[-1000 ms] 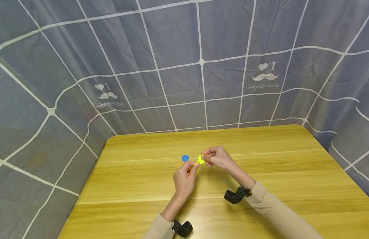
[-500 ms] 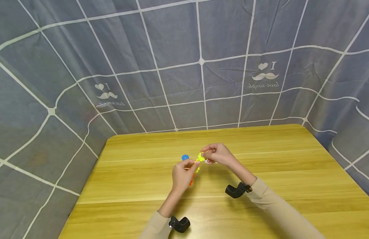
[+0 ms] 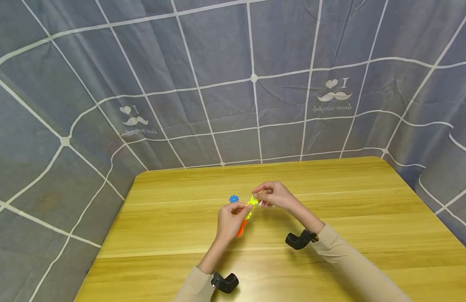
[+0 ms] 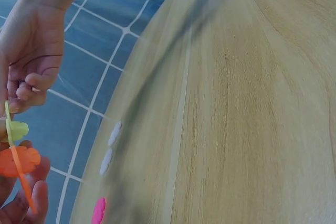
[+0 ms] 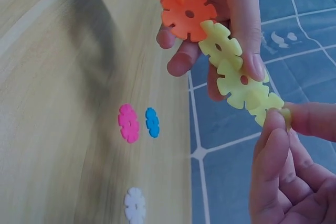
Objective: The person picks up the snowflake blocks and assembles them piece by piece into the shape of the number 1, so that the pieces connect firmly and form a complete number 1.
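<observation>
My left hand (image 3: 230, 220) and right hand (image 3: 278, 196) meet over the table, joined by a chain of slotted snowflake discs. In the right wrist view, orange discs (image 5: 181, 22) form one end, followed by yellow discs (image 5: 233, 90) fitted slot into slot. The left thumb presses on a yellow disc near the middle of the chain, with fingers behind. Thumb and index finger of the right hand pinch the yellow disc (image 5: 262, 114) at the other end, partly covering it. In the head view, the orange end (image 3: 241, 228) hangs below the left hand.
A blue disc (image 3: 234, 199) lies on the wooden table (image 3: 172, 235) behind the left hand. A pink disc (image 5: 128, 124) and white discs (image 4: 106, 162) lie nearby. A grey curtain (image 3: 233, 105) with white lines hangs behind the table's far edge.
The orange end has come into view below the left hand. The yellow disc at the right fingertips has turned from flat-facing to more edge-on. The right hand has risen slightly.
</observation>
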Available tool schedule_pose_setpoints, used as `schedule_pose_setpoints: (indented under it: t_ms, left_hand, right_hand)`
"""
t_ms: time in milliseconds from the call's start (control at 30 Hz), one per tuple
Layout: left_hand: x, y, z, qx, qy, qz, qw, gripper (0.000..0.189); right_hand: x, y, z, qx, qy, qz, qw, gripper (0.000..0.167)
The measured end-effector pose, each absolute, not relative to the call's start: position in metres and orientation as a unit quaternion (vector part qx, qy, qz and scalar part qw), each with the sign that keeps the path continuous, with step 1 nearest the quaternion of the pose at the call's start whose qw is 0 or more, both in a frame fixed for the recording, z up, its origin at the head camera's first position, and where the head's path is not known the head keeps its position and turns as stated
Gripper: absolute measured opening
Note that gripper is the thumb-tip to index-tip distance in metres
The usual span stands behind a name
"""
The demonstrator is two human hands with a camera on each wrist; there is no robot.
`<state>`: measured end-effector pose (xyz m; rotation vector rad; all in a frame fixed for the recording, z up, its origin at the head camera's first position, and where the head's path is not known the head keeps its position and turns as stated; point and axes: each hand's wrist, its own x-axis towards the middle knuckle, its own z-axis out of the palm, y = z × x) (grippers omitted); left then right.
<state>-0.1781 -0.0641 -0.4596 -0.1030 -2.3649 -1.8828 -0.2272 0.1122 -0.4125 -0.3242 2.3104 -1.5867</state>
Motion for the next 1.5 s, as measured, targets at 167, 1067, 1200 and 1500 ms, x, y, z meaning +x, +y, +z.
schedule_pose_setpoints:
  t_ms: [167, 1067, 1200, 1500]
  left_hand:
    - [-0.174, -0.065, -0.45, -0.033, -0.779, -0.624, 0.048, 0.02]
    - [-0.17, -0.073, -0.444, -0.066, -0.719, -0.69, -0.044, 0.024]
    - [-0.164, -0.072, -0.432, -0.063, -0.734, -0.675, -0.046, 0.022]
    - [-0.162, -0.071, -0.431, -0.064, -0.731, -0.679, -0.033, 0.021]
  right_hand:
    - [-0.228, 0.114, -0.412, -0.132, 0.809, -0.549, 0.163, 0.032]
    - [-0.228, 0.128, -0.42, -0.253, 0.813, -0.503, 0.148, 0.023]
    - [-0.228, 0.127, -0.422, -0.253, 0.814, -0.502, 0.148, 0.021]
    - [-0.228, 0.123, -0.425, -0.259, 0.816, -0.497, 0.143, 0.017]
